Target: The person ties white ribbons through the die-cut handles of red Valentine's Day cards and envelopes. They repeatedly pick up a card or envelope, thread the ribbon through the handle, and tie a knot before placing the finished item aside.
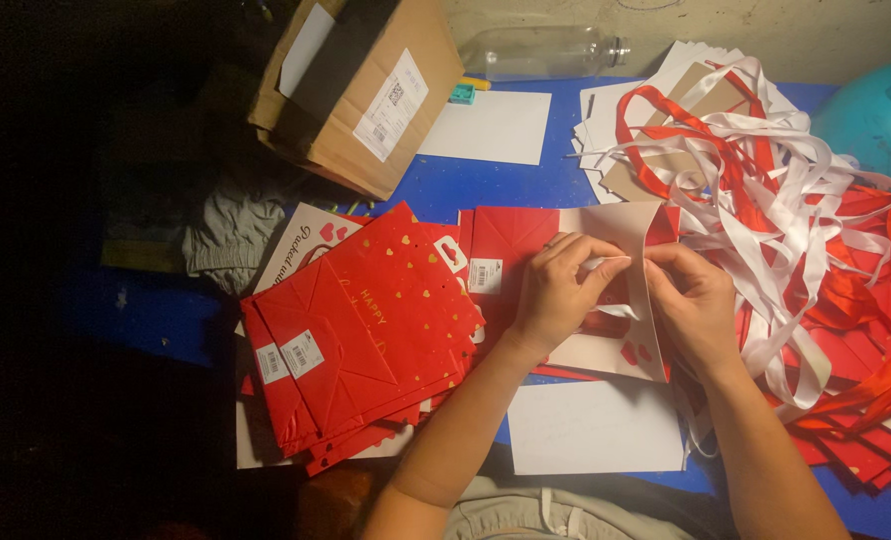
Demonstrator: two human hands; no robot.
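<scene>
Both hands, left [556, 290] and right [691, 300], pinch a white ribbon [606, 264] at the red gift bag [526, 250], ribbon pile [766, 180] at 2 o'clock.

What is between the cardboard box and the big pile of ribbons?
In the head view, a white sheet of paper lies flat on the blue table between the cardboard box and the ribbons. A clear plastic bottle lies behind it.

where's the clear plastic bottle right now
In the head view, the clear plastic bottle lies on its side at the top centre, against the wall, just right of the cardboard box and behind the white sheet.
</scene>
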